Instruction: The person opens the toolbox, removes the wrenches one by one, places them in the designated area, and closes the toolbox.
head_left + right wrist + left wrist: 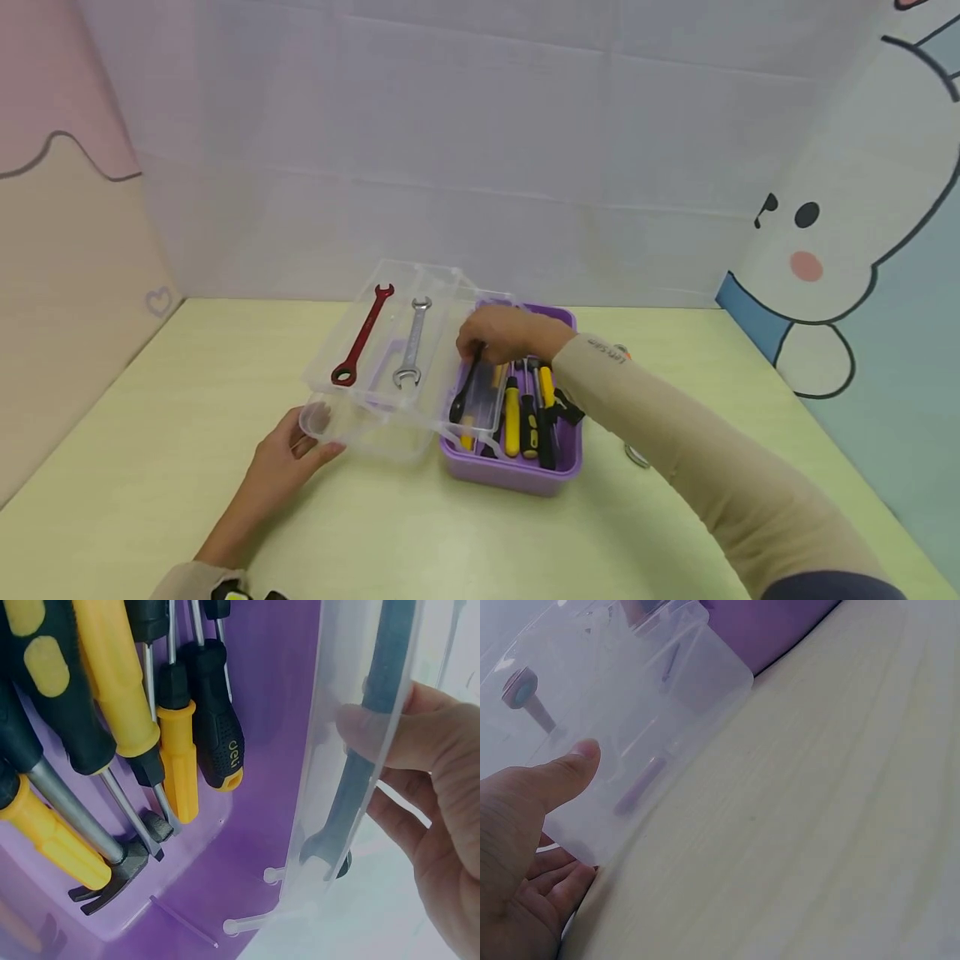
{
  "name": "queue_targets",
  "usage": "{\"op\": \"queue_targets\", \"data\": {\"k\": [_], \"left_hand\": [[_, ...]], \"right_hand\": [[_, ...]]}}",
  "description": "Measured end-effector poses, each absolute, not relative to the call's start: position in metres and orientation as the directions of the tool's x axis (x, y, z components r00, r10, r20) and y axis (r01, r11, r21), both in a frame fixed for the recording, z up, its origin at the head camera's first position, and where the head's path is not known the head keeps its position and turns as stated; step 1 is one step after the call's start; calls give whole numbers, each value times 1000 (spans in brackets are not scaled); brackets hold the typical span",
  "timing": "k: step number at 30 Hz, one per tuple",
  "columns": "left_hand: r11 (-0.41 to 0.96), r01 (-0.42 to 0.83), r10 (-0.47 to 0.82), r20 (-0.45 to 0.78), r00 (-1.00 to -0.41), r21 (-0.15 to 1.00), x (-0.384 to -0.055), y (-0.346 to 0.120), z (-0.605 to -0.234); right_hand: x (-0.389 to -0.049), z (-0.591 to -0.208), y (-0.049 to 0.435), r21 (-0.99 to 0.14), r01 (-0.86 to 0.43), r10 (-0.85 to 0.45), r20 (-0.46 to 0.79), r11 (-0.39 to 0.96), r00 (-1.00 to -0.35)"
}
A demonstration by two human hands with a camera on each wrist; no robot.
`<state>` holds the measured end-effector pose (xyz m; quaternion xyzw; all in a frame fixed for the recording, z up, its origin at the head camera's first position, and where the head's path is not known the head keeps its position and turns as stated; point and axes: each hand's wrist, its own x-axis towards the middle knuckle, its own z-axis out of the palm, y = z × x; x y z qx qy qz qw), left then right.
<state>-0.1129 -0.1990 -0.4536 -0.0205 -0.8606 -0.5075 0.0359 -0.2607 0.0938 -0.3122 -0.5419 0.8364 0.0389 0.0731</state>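
A purple toolbox (502, 477) stands on the table with its clear plastic tray section (352, 429) folded out leftward. My left hand (288, 454) grips the near left corner of that section, thumb against its wall and fingers beneath. A red wrench (362, 337) and a silver wrench (413, 342) lie on the clear plastic. My right hand (498, 333) reaches over the box and pinches a black wrench (467, 387) between thumb and fingers. In the right wrist view, the black wrench (352, 780) shows through the clear wall, its open end pointing down.
Inside the box lie several yellow-and-black screwdrivers (214, 720) and a hammer (124, 870). A shiny metal object (636, 456) lies right of the box, partly hidden by my right sleeve (675, 425). A pale wall (480, 167) borders the table's back edge.
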Motion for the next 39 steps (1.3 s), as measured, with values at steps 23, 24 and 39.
{"op": "queue_targets", "data": {"k": [23,24,39], "left_hand": [[503,79,30,74,-997,861,-117,-192,-449],[505,77,33,70,-997,860,-118,-192,-449],[519,63,35,53,-998,853,-120,-191,-448]], "right_hand": [[-258,-279,116,-122,-864,-867,-178,488,-465],[-258,-276,119,-136,-856,-863,-173,499,-475],[-256,-264,152,-120,-785,-791,-182,607,-584]]}}
